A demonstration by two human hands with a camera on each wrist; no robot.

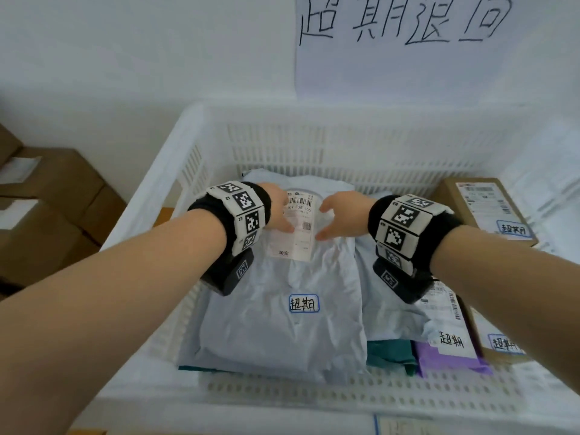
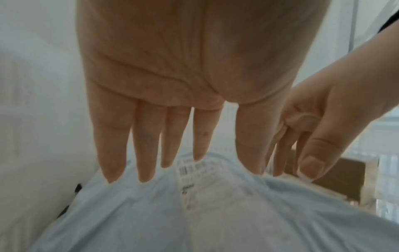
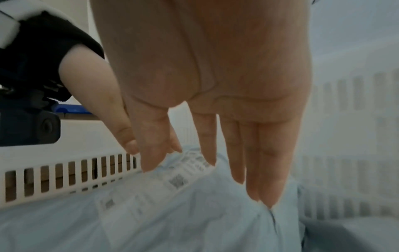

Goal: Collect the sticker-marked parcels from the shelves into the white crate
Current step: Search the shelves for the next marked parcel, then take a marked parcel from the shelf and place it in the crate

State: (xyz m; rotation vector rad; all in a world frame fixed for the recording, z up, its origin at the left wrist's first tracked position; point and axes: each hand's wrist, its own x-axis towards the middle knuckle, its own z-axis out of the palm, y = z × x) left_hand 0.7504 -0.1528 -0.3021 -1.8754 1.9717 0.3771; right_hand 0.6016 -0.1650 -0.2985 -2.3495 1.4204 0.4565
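Note:
A pale grey-blue mailer bag [image 1: 282, 309] lies in the white crate [image 1: 314, 400], with a shipping label [image 1: 298, 227] at its far end and a blue-edged handwritten sticker [image 1: 303, 303] in its middle. My left hand [image 1: 279, 211] and right hand [image 1: 335, 215] reach over its far end, one on each side of the label. Both wrist views show straight fingers, left [image 2: 144, 153] and right [image 3: 254, 162], with tips on the bag [image 2: 215, 221] [image 3: 194, 221]. Neither hand curls round anything.
More sticker-marked parcels fill the crate's right side: a brown box [image 1: 489, 208], a second grey bag [image 1: 439, 328], purple [image 1: 448, 362] and teal [image 1: 389, 353] mailers. Cardboard boxes [image 1: 53, 208] stand left of the crate. A handwritten paper sign [image 1: 408, 42] hangs on the wall behind.

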